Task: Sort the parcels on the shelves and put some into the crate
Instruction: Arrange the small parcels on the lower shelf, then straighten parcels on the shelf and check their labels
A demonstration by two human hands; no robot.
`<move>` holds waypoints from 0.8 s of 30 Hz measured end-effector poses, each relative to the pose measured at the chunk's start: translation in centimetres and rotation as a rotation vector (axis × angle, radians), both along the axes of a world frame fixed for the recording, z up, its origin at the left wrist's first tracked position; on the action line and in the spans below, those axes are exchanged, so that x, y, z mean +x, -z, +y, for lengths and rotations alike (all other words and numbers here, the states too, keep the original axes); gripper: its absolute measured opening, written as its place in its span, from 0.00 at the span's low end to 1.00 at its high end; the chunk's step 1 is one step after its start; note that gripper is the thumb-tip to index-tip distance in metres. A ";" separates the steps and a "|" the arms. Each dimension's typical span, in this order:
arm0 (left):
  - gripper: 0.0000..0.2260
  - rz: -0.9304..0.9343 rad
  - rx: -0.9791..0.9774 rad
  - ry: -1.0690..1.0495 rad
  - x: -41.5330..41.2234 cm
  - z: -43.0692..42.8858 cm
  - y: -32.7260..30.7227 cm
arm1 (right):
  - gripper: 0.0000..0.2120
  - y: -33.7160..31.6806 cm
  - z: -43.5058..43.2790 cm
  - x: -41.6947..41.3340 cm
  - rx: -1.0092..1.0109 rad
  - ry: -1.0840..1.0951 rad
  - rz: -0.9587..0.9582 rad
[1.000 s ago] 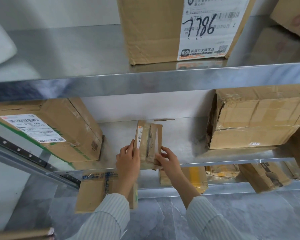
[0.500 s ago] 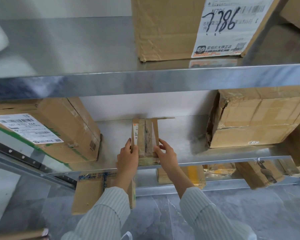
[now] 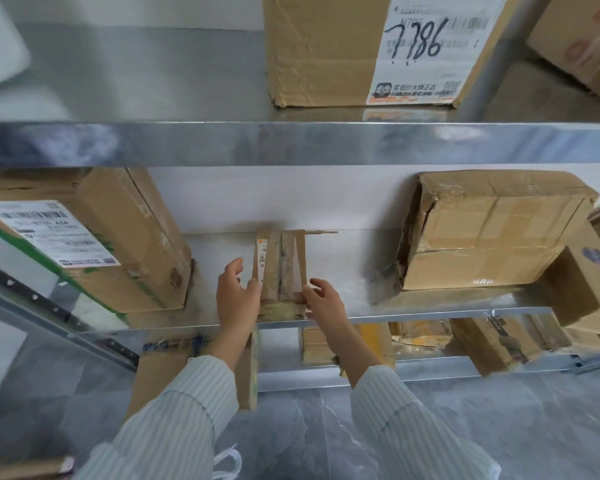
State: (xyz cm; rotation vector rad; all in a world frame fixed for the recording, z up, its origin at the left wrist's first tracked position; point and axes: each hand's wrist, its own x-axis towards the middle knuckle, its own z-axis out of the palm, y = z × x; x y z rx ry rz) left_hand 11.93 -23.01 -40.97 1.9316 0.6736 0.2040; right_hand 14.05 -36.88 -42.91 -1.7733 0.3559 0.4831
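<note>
The slim brown cardboard parcel (image 3: 279, 268) stood on edge near the front of the shiny steel middle shelf (image 3: 354, 271), my left hand (image 3: 238, 292) and right hand (image 3: 323, 299) flanking it loose-fingered, clasping nothing, and I judged it needed steadying upright before I drew away.

A parcel storeroom or sorting depot. Shiny galvanised steel shelves (image 3: 291, 143) hold taped brown cardboard parcels (image 3: 492, 230). Printed white barcode shipping labels (image 3: 430, 53) mark them.

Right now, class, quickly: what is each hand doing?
Left hand: open, fingers relaxed against the left side of the small parcel.
Right hand: open, fingers spread at its right edge.
</note>
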 end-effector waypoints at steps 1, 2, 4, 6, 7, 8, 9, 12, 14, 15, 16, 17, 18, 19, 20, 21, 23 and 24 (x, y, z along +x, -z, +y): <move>0.19 -0.024 -0.004 -0.003 -0.2 -0.1 -0.3 | 0.20 -0.4 -0.3 -0.1 0.002 -0.015 -0.019; 0.18 -0.044 -0.009 -0.006 -0.3 -0.4 -0.7 | 0.20 -0.8 -0.7 -0.2 0.001 -0.025 -0.040; 0.16 -0.085 -0.020 -0.012 -0.4 -1.2 -1.4 | 0.19 -1.6 -1.5 -0.4 -0.006 -0.019 -0.074; 0.15 -0.115 -0.028 -0.004 -0.2 -2.5 -2.3 | 0.18 -2.4 -2.8 -0.6 0.000 -0.001 -0.096; 0.15 -0.129 -0.030 0.006 0.0 -3.3 -2.6 | 0.17 -2.8 -3.5 -0.6 0.011 -0.001 -0.105; 0.14 -0.143 -0.030 0.019 0.2 -4.1 -3.0 | 0.17 -3.1 -4.2 -0.6 0.022 -0.008 -0.110; 0.15 -0.152 -0.019 0.030 0.4 -5.0 -3.3 | 0.17 -3.5 -5.0 -0.6 0.032 -0.024 -0.112; 0.14 -0.155 0.044 0.050 0.7 -7.7 -4.0 | 0.17 -4.2 -7.6 -0.3 0.041 -0.083 -0.103; 0.14 -0.184 0.034 0.067 1.1 -9.6 -3.7 | 0.16 -4.1 -9.6 -0.2 0.062 -0.090 -0.088; 0.14 -0.192 0.022 0.071 1.2 -10.2 -3.3 | 0.16 -4.0 -10.2 -0.3 0.079 -0.083 -0.080; 0.14 -0.194 0.018 0.079 1.2 -11.0 -3.0 | 0.15 -3.8 -11.1 -0.3 0.097 -0.069 -0.072; 0.14 -0.185 0.018 0.087 1.3 -12.0 -2.7 | 0.15 -3.6 -12.1 -0.4 0.115 -0.058 -0.066; 0.15 -0.171 0.021 0.091 1.4 -13.0 -2.6 | 0.14 -3.4 -13.2 -0.5 0.128 -0.052 -0.060; 0.17 -0.156 0.025 0.091 1.4 -14.0 -2.4 | 0.14 -3.1 -14.1 -0.5 0.134 -0.051 -0.055; 0.18 -0.144 0.031 0.092 1.5 -15.0 -2.3 | 0.14 -2.9 -15.2 -0.4 0.135 -0.050 -0.048; 0.18 -0.133 0.032 0.095 1.7 -16.0 -2.1 | 0.14 -2.6 -16.2 -0.4 0.134 -0.048 -0.039; 0.19 -0.115 0.007 0.112 2.0 -17.8 -1.6 | 0.14 -2.2 -18.4 -0.2 0.130 -0.042 -0.028; 0.20 -0.102 -0.005 0.117 2.2 -18.8 -1.6 | 0.14 -2.2 -19.6 0.0 0.125 -0.046 -0.025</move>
